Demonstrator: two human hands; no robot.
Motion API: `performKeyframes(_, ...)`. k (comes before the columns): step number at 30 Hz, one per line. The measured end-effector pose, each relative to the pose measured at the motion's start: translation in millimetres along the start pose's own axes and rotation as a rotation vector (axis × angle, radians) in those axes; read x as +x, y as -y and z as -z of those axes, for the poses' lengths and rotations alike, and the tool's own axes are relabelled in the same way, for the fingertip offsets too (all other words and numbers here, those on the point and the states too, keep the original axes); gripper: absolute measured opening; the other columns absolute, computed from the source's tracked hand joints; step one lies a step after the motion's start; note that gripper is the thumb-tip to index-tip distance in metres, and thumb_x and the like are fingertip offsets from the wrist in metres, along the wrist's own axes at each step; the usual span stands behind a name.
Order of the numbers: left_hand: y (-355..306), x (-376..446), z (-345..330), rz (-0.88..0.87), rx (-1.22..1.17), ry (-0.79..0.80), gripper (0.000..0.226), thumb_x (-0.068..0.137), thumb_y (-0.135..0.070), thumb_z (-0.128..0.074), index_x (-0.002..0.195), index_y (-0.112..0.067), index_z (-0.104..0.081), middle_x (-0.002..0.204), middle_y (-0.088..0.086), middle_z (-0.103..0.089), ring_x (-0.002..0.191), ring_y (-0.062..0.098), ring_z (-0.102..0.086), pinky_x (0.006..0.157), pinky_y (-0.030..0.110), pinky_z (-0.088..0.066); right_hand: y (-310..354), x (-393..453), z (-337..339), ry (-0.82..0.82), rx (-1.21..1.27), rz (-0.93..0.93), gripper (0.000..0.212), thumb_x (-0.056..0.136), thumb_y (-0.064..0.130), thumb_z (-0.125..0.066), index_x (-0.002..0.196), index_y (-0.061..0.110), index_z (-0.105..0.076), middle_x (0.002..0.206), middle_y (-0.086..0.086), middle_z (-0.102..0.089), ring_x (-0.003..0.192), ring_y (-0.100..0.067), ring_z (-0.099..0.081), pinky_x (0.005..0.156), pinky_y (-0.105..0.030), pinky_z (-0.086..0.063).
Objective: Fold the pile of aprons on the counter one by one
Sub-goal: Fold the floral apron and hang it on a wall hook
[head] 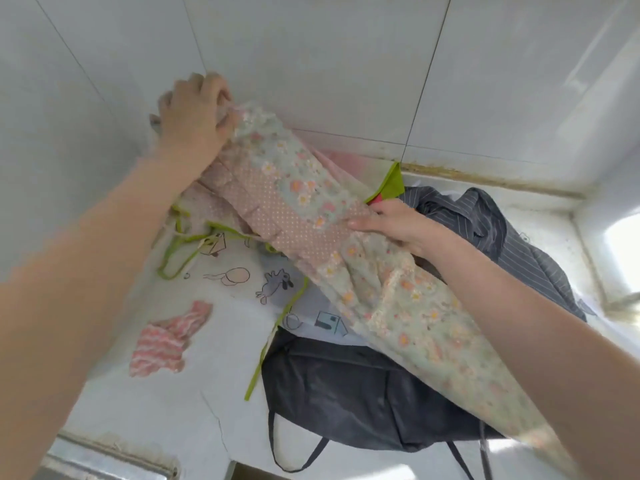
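A floral apron (294, 202) with a pink dotted panel hangs lifted above the white counter (156, 403), stretched from upper left to lower right. My left hand (194, 112) grips its top end near the tiled wall. My right hand (391, 226) holds its middle edge, thumb on the dotted panel. Under it lie a white cartoon-print apron (249, 278) with green ties, a dark grey apron (346, 393) with black straps, and a grey striped apron (491, 230) at the right.
A small pink striped cloth (166, 337) lies on the counter at the left. White tiled walls (311, 64) close the corner behind. A metal sink edge (114, 459) shows at the bottom left, a window ledge (609, 258) at the right.
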State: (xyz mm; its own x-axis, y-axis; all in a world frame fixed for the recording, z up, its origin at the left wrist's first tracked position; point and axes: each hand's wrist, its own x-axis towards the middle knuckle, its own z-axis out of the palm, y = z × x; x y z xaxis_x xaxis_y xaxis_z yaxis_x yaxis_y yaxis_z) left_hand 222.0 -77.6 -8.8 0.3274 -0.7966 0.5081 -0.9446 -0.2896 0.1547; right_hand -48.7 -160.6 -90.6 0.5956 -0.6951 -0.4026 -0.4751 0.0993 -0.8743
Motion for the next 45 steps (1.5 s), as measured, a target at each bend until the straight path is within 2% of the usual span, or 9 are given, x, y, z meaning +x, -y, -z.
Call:
performKeyframes(6,-34,-37,-48,0.074,-0.135,0.112,0.028,0.093,-0.014,-0.047,0.118,-0.002,-0.049,0.118,0.021,-0.048,0.109,0.036,-0.046,0.087,0.039,-0.032,45,40,-22,-0.135,-0.244,0.144,0.052,0.097,0.016,-0.051,0.143,0.006,-0.03,0.137,-0.005,-0.042,0.124,-0.022,-0.043,0.091,-0.021,-0.034)
performKeyframes(14,-93,-179,-128,1.024,-0.997,0.967,0.041,0.098,-0.025,-0.049,0.126,0.002,-0.037,0.107,0.026,-0.06,0.066,0.02,-0.06,0.063,0.028,-0.055,-96,-14,11,-0.172,-0.564,-0.193,0.057,0.093,0.032,-0.055,0.141,0.013,-0.03,0.141,-0.012,-0.037,0.12,-0.028,-0.045,0.086,-0.033,-0.043)
performKeyframes(18,-121,-192,-131,0.986,-1.052,0.95,0.039,0.092,-0.029,-0.057,0.115,0.002,-0.05,0.109,0.022,-0.064,0.088,0.028,-0.065,0.08,0.032,-0.054,-144,-67,31,-0.177,-0.548,-0.276,0.056,0.094,0.037,-0.052,0.14,0.013,-0.03,0.135,-0.01,-0.043,0.112,-0.024,-0.049,0.086,-0.029,-0.04)
performKeyframes(23,-153,-211,-133,0.978,-0.944,0.745,0.053,0.094,-0.03,-0.053,0.129,0.0,-0.029,0.119,0.014,-0.053,0.108,0.03,-0.055,0.095,0.047,-0.048,-172,-115,42,-0.074,-0.381,-0.276,0.047,0.089,0.029,-0.062,0.129,0.02,-0.04,0.124,-0.001,-0.056,0.095,-0.013,-0.058,0.074,-0.023,-0.047)
performKeyframes(28,-192,-249,-116,1.179,-1.308,0.672,0.042,0.101,-0.039,-0.031,0.138,-0.018,-0.032,0.132,0.007,-0.049,0.118,0.027,-0.052,0.096,0.046,-0.048,-172,-119,50,-0.03,-0.18,-0.2,0.045,0.089,0.012,-0.062,0.129,0.022,-0.042,0.11,-0.002,-0.065,0.085,-0.013,-0.065,0.07,-0.026,-0.054)
performKeyframes(33,-200,-274,-92,0.962,-1.1,0.439,0.046,0.101,-0.032,-0.036,0.14,-0.008,-0.035,0.134,0.004,-0.049,0.125,0.024,-0.046,0.101,0.034,-0.04,-170,-140,35,0.185,0.059,-0.139,0.054,0.089,0.001,-0.06,0.132,0.022,-0.036,0.111,-0.003,-0.061,0.093,-0.013,-0.061,0.069,-0.016,-0.053)
performKeyframes(38,-174,-326,-77,0.793,-0.552,0.303,0.035,0.096,-0.018,-0.049,0.127,-0.004,-0.04,0.103,0.011,-0.053,0.086,0.028,-0.057,0.072,0.031,-0.042,-193,-158,23,0.168,-0.809,0.26,0.065,0.09,-0.001,-0.051,0.145,0.02,-0.022,0.139,-0.005,-0.033,0.099,-0.018,-0.05,0.081,-0.031,-0.046)
performKeyframes(41,-181,-359,-68,0.382,-0.266,0.397,0.042,0.091,-0.005,-0.055,0.131,-0.012,-0.047,0.126,0.01,-0.043,0.102,0.021,-0.046,0.076,0.022,-0.037,-214,-163,37,0.059,-1.365,0.631,0.095,0.067,-0.014,-0.061,0.146,0.022,-0.022,0.151,-0.003,-0.02,0.121,-0.026,-0.037,0.086,-0.034,-0.051)
performKeyframes(45,-181,-391,-68,-0.237,-0.049,0.269,0.063,0.051,0.011,-0.081,0.11,-0.008,-0.067,0.107,0.014,-0.06,0.091,0.025,-0.054,0.061,0.025,-0.049,-240,-160,42,0.154,-1.448,1.0,0.092,0.052,-0.001,-0.068,0.138,0.016,-0.04,0.141,-0.001,-0.047,0.125,-0.025,-0.04,0.102,-0.041,-0.039)
